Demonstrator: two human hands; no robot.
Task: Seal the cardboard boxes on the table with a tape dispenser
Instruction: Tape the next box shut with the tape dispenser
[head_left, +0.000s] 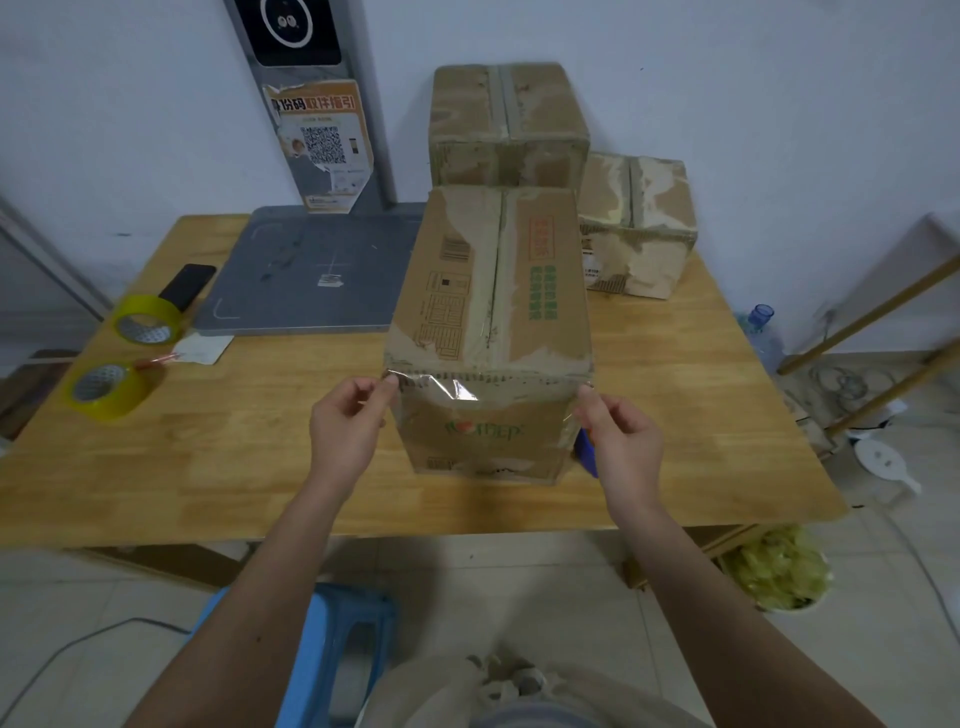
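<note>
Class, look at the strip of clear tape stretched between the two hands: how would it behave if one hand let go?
The clear tape looks thin and already wrinkles, so it would probably flop and curl. Being sticky, it would likely cling to the front box. It likely weighs almost nothing.

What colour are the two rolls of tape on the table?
Yellowish-green, both tape rolls, seen in the head view.

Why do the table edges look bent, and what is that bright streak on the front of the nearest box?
Head view: the wide lens bows the table edges and smears the corners; the streak is room light glinting off clear tape stretched between the left hand and right hand across the box; lighting is dim and bluish.
</note>
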